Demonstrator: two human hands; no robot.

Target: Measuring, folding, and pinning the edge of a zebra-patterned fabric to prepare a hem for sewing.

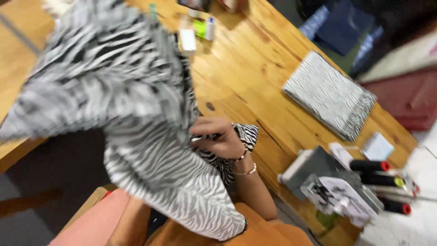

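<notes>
A sewing workshop — wooden worktable (pixel 255 68), stacked zebra-print fabric (pixel 327 93), tools.

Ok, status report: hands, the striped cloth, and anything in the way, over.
Right hand gripping the zebra-striped cloth; left hand hidden under it. Cloth lifted and blurred above the wooden table. Folded striped stack lies apart, nothing blocking.

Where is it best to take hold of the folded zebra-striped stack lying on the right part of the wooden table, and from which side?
Probably the folded stack at its near edge, coming from the table's open middle: it lies flat, with bare wood on that side.
</notes>
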